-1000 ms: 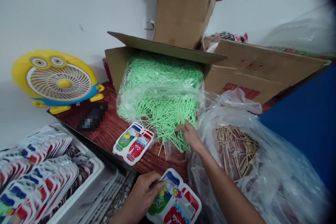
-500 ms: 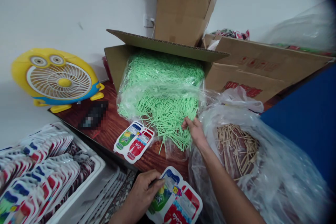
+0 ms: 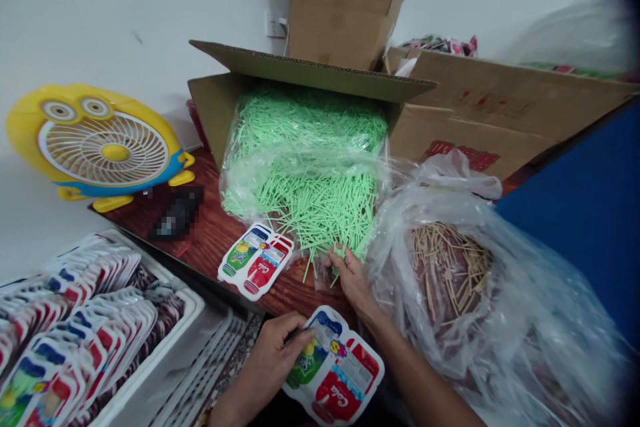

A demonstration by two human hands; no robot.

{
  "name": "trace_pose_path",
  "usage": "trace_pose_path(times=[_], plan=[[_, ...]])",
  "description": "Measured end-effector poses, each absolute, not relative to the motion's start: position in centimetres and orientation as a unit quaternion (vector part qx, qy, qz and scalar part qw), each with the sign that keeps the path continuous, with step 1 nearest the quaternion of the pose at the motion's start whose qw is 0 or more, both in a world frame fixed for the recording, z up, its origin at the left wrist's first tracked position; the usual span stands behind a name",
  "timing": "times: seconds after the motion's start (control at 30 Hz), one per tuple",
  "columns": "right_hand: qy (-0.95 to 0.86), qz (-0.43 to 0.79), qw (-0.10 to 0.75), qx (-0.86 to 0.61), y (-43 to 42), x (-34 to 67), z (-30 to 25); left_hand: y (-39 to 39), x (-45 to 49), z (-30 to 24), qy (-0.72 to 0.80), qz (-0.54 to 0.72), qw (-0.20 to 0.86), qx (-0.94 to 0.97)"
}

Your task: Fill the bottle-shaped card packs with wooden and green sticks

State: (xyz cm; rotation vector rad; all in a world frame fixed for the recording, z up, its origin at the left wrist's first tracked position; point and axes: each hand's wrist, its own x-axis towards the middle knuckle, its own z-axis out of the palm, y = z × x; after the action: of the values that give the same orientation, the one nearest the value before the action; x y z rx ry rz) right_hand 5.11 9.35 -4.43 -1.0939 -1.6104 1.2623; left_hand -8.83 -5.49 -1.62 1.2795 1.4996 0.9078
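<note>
My left hand (image 3: 277, 353) pinches a bottle-shaped candy pack (image 3: 343, 373) by its left edge, thumb on top. The pack is printed with a green Sprite-like bottle and a red Cola bottle. My right hand (image 3: 353, 280) is at the front edge of a heap of thin green sticks (image 3: 320, 207), fingers closed around a few of them. The heap spills from a clear plastic bag inside an open cardboard box (image 3: 213, 113). Left of my right hand, a second candy pack (image 3: 256, 260) lies flat on the brown wooden table (image 3: 205, 240).
A white crate (image 3: 185, 313) at lower left holds rows of similar packs. A yellow fan (image 3: 115, 147) and a blurred dark object (image 3: 177, 213) are at the left. To the right, a clear plastic bag (image 3: 520, 320) holds brown sticks (image 3: 453, 267). More cardboard boxes (image 3: 345, 7) stand behind.
My right hand has drawn back from the heap, down and to the left, with a few green sticks between its fingers. My left hand still holds the pack. The view has shifted slightly.
</note>
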Motion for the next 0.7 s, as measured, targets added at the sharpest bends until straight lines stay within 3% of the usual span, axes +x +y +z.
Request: trace_pose_path(times=[0.1, 0.3, 0.7], plan=[[-0.626, 0.483, 0.429, -0.438, 9.5, 5.1, -4.1, -5.5, -8.7, -1.8, 0.607, 0.372, 0.469, 0.523], [-0.663, 0.498, 0.377, -0.411, 7.9, 4.9, -4.7, -5.5, -8.7, -1.7, 0.603, 0.377, 0.480, 0.513], [-0.675, 0.468, 0.372, -0.433, 7.7, 5.5, -5.5, -5.8, -9.0, -2.7, 0.590, 0.402, 0.495, 0.495]])
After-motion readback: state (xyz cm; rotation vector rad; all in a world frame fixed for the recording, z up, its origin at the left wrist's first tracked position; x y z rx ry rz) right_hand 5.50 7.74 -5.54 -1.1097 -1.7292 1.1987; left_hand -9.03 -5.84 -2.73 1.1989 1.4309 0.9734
